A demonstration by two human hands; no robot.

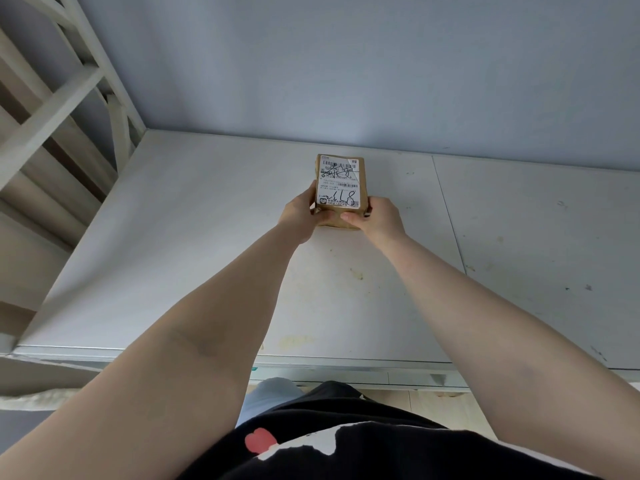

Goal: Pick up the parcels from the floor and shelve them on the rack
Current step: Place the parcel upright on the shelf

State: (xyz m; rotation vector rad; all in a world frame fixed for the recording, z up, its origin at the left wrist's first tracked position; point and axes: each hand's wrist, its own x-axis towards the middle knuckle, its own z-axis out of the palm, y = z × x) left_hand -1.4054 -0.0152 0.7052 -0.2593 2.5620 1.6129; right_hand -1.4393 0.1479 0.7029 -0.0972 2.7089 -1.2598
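A small brown cardboard parcel with a white shipping label and black handwriting rests on the white rack shelf, close to the back wall. My left hand grips its near left corner. My right hand grips its near right corner, thumb on top. Both arms reach straight out over the shelf. The parcel's near edge is partly hidden by my fingers.
The shelf board has a seam to the right of the parcel and a few stains. A pale blue wall stands behind it. White rack uprights and braces rise at the left. Tiled floor shows below the shelf's front edge.
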